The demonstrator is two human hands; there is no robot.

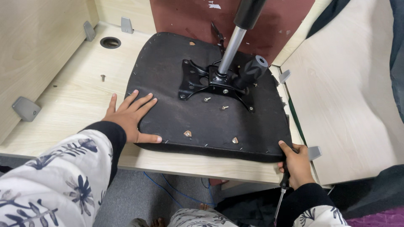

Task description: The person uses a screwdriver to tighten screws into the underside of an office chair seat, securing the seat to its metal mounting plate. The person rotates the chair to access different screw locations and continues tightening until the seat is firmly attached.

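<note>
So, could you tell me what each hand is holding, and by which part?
The right hand holds a screwdriver by its handle, thumb on the seat cushion corner. The left hand lies flat on it, holding nothing.

Loose screw (102,77); round desk grommet hole (110,42)

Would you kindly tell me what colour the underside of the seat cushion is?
Black fabric on the seat cushion, with a black metal mounting plate; the head view shows it.
</note>
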